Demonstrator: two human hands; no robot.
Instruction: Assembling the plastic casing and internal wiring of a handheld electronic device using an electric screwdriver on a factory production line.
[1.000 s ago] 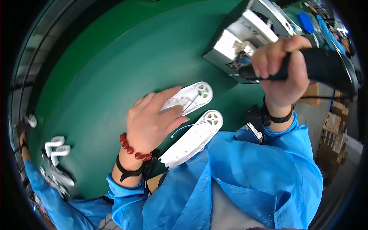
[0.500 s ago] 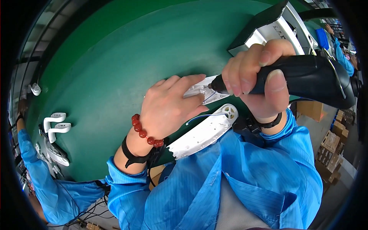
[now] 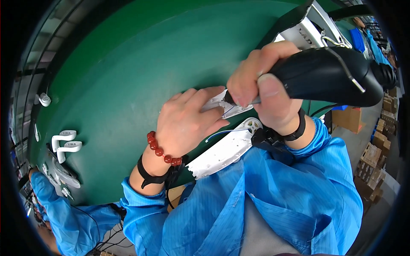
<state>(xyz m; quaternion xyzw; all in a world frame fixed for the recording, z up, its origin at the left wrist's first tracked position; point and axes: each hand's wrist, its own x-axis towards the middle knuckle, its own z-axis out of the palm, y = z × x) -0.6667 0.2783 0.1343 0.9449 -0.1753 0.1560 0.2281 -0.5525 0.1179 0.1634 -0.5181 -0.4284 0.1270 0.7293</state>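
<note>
My right hand (image 3: 267,87) is wrapped round a black electric screwdriver (image 3: 329,77), held nearly level. Its tip points left, down into a white plastic housing (image 3: 238,110) that lies on the green table. My left hand (image 3: 183,117) steadies the left end of this housing between its fingers, which partly cover it. A thin blue wire shows inside. Nearer to me, along the table's front edge, lies a second long white shell (image 3: 222,154) with a round spoked end (image 3: 253,124) and a loose blue wire (image 3: 218,134). The screw point under the bit is hidden.
An open black-and-white box (image 3: 299,30) stands at the far right, with a metal hook by the screwdriver. Two curved white parts (image 3: 66,141) and several grey-white pieces (image 3: 64,177) lie at the left, near another person's blue sleeve (image 3: 68,222). Cardboard boxes (image 3: 348,119) stand beyond the right edge.
My right hand and the screwdriver have shifted a little to the left, with the bit further into the housing. At the left, the other person's arm has drawn back from the table.
</note>
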